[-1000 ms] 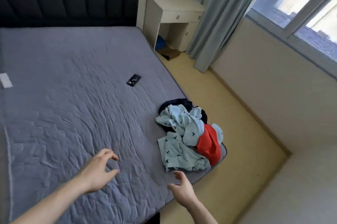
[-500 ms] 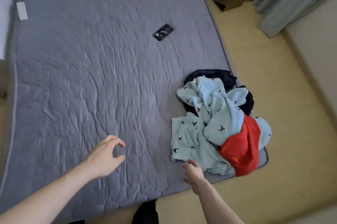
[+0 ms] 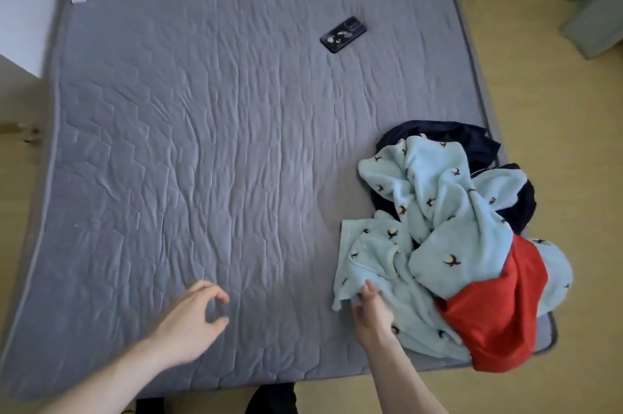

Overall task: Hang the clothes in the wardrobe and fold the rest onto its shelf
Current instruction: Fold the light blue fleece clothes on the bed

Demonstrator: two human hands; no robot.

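A heap of crumpled clothes was observed at the near right corner of the grey quilted mattress [image 3: 236, 143]. It comprised a pale blue fleece garment with small dark bird prints [image 3: 438, 211], a red fabric garment [image 3: 499, 312] and a dark navy garment [image 3: 472, 140]. The near edge of the pale blue garment was gripped by the right hand [image 3: 371, 312]. The left hand [image 3: 192, 322] was held over the mattress, well left of the heap, fingers loosely curled and empty. A black rectangular phone [image 3: 343, 33] was noted on the mattress, well beyond the heap.
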